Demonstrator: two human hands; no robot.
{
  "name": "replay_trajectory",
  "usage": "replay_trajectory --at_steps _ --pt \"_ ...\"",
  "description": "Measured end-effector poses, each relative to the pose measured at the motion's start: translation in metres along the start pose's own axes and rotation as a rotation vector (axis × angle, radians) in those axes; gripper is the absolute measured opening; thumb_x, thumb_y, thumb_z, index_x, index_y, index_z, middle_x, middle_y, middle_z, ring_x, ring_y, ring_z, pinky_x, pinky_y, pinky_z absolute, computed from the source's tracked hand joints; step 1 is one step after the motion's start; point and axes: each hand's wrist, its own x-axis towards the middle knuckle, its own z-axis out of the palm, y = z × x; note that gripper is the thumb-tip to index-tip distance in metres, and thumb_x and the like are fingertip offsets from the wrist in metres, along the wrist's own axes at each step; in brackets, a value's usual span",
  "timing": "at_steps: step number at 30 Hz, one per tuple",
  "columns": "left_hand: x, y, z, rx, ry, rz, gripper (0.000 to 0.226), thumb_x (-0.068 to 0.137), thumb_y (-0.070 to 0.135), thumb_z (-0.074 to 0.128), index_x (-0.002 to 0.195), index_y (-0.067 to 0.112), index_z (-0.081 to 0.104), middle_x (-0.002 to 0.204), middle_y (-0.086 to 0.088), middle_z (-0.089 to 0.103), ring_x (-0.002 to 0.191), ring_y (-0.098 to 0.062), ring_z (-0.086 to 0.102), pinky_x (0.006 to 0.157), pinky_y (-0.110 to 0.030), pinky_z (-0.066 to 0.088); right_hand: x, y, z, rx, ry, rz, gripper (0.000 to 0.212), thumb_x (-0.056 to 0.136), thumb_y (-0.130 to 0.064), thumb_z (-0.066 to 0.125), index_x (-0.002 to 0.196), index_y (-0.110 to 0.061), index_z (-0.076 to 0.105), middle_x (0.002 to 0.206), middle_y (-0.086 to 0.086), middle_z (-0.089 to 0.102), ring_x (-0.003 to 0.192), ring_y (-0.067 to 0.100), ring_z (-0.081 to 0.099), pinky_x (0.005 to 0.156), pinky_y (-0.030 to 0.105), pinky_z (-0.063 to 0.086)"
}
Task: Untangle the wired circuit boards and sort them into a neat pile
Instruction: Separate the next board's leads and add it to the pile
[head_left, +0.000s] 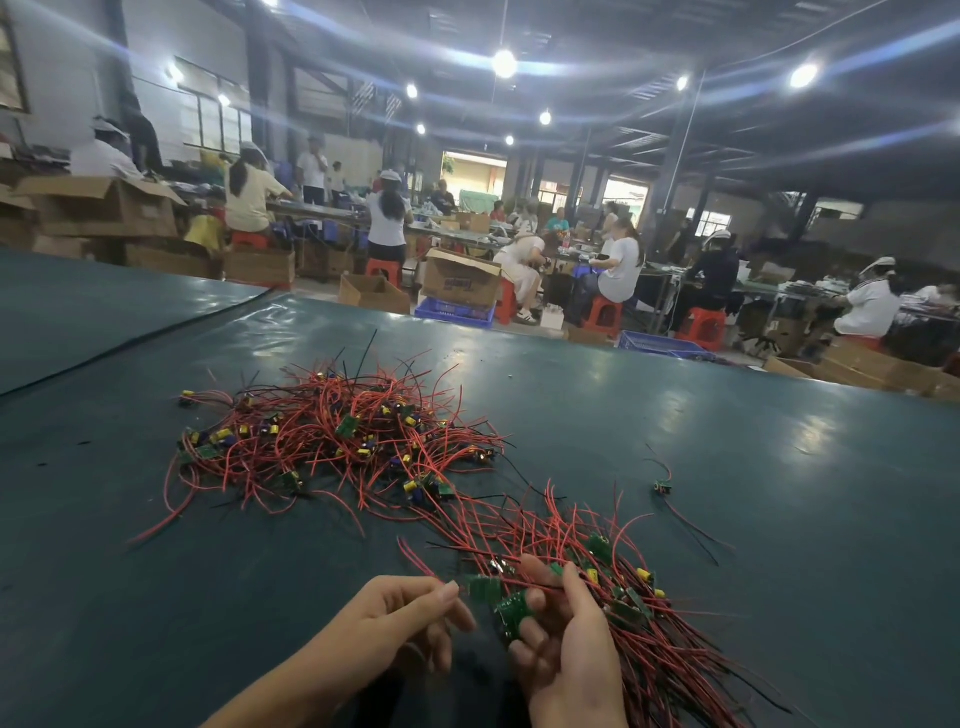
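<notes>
The left hand (410, 618) is working nearest the camera, on the near side of the tangled heap (337, 441). Its fingers are curling inward, and thumb and forefinger appear to be pinching a red lead (423, 566), probably to draw it free. The contact itself is small and slightly blurred.

Beside it, near and to the right of the heap, the right hand (561, 639) is clenching round several green boards (511, 608). It seems to be keeping the board ends stacked together while their wires trail away.

The gathered bundle (623, 613) is lying under and past that hand, on the heap's near right. Its leads are running roughly one way, which suggests this is the sorted pile being built. Its farthest wires are overlapping the heap's near right fringe, so the two are not fully parted.

The heap itself is sitting mid-surface, with red and black leads crossing in every direction and boards scattered through it. Most of the stock appears to be waiting there, so the task is judged to be at an early to middle stage.

A lone board (662, 487) is lying right of the heap and apart from it, on the dark green surface (753, 457).

Beyond the heap, past the surface's far edge, workers (621, 265) are sitting on red stools (602, 314) among cardboard boxes (460, 283) and blue crates (454, 312).
</notes>
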Motion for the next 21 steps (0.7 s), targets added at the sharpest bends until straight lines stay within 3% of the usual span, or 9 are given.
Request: replay_trajectory --at_steps 6,11,14,17,21 --pt "0.003 -0.004 -0.003 -0.039 0.063 0.019 0.027 0.086 0.032 0.057 0.087 0.010 0.072 0.065 -0.010 0.064 0.060 -0.019 0.059 0.059 -0.027 0.046 0.002 0.001 0.000 -0.010 0.010 -0.008 0.039 0.099 -0.032 0.049 0.093 -0.002 0.072 0.054 0.000 0.051 0.032 0.006 0.027 0.029 0.017 0.022" --pt "0.010 -0.012 -0.007 0.042 0.277 -0.018 0.016 0.095 0.013 0.055 0.096 0.014 0.071 0.087 -0.005 0.073 0.070 -0.013 0.064 0.053 -0.026 0.051 0.006 0.006 -0.002 -0.150 0.064 -0.071 0.034 0.099 -0.029 0.052 0.093 -0.001 0.069 0.065 0.006 0.071 0.037 0.011 0.033 0.034 0.019 0.026" --pt "0.010 -0.020 -0.015 0.345 0.386 0.074 0.012 0.092 0.019 0.061 0.093 0.028 0.069 0.093 0.002 0.070 0.076 -0.005 0.064 0.062 -0.021 0.053 0.007 0.007 -0.002 -0.233 0.067 -0.104 0.027 0.097 -0.024 0.056 0.090 0.000 0.066 0.073 0.011 0.075 0.035 0.012 0.039 0.034 0.018 0.030" --pt "0.008 -0.028 -0.028 0.904 0.505 0.251 0.014 0.090 0.034 0.059 0.103 0.039 0.060 0.122 0.024 0.051 0.112 0.003 0.048 0.093 -0.018 0.043 0.004 0.009 -0.002 -0.288 0.058 -0.119 0.018 0.093 -0.016 0.062 0.083 -0.002 0.069 0.074 0.009 0.075 0.038 0.011 0.053 0.033 0.018 0.034" --pt "0.010 -0.034 -0.041 1.275 0.587 0.092 0.048 0.092 0.051 0.044 0.138 0.039 0.039 0.158 0.005 0.015 0.143 -0.015 0.015 0.113 -0.035 0.024 0.000 0.010 -0.001 -0.286 0.056 -0.091 0.010 0.092 -0.012 0.063 0.096 -0.004 0.068 0.075 0.003 0.076 0.044 0.008 0.063 0.034 0.019 0.040"
